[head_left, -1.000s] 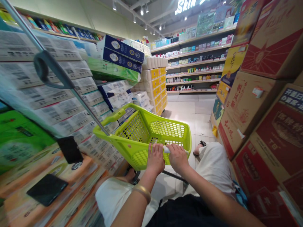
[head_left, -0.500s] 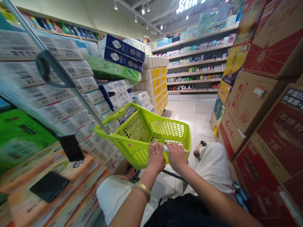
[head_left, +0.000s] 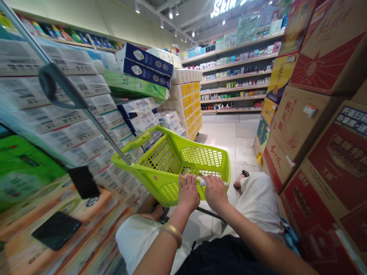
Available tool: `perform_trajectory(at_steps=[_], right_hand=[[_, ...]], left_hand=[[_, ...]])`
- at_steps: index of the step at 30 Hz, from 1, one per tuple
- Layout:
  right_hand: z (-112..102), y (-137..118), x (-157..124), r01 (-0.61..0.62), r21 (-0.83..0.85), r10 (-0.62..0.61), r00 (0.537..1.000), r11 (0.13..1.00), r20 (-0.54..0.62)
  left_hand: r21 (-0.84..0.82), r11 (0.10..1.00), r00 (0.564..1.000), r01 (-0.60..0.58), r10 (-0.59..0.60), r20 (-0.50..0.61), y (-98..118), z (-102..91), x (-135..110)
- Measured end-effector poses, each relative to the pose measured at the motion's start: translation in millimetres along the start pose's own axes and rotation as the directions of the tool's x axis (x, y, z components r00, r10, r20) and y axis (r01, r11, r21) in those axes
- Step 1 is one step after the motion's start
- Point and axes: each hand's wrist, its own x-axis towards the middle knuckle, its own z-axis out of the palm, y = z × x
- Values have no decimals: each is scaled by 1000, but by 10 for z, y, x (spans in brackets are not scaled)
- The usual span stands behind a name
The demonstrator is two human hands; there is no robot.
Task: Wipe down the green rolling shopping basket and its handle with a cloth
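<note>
A lime-green plastic shopping cart [head_left: 160, 183] with a perforated basket stands between my legs, and no goods show inside it. My left hand [head_left: 188, 191] is closed over its near rim, fingers curled across the edge. Close to its right, my right hand [head_left: 215, 191] is also closed over that rim. A small white piece [head_left: 202, 181] shows between the hands and along the rim under my right hand; I cannot tell whether it is a cloth or part of the cart. A long metal pole with a grey grip [head_left: 61, 86] rises from the cart's left side.
Stacked tissue packs [head_left: 86, 110] line the left side. Two dark phone-like devices, one upright [head_left: 83, 181] and one flat [head_left: 56, 230], rest on orange packs. Piled cartons [head_left: 304, 122] stand on the right. Shelves of cosmetics [head_left: 235, 80] lie ahead beyond the tiled floor [head_left: 226, 133].
The view has shifted slightly, so the surroundings sit a little further left. Both hands stay on the cart's rim, with hardly any movement.
</note>
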Motion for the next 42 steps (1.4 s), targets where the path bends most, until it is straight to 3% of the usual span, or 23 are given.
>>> perform_trajectory(at_steps=[5,10,14,19,23,27,32,42], right_hand=[[-33,111,-23,84,42,-85,996,996,14],[-116,387,-179,58,55,-57,998,997,-20],[-59,215,-114,7,37,-6,1000,999,-30],[12,-84,65,69,15,-69,998,997,10],[-41,60,-1,100,20,-101,995,995,24],[-123,269,-146,57,19,-58,998,998,13],[-135,242,-159,-5,14,5,999,1000,34],[-239,345,-236,-1,26,-1,998,1000,61]], left_hand=[[-3,1000,1000,-25,25,-18,-34,11,-6],[-22,999,998,-33,32,-49,-22,40,-10],[-29,999,997,-27,25,-72,-8,49,-16],[-23,999,997,-30,28,-76,-31,47,-23],[-21,999,996,-42,40,-85,-40,66,-26],[-27,999,995,-38,35,-97,-22,93,-33],[-36,999,994,-25,21,-106,-11,106,-37],[-64,997,997,-51,47,-67,49,128,-16]])
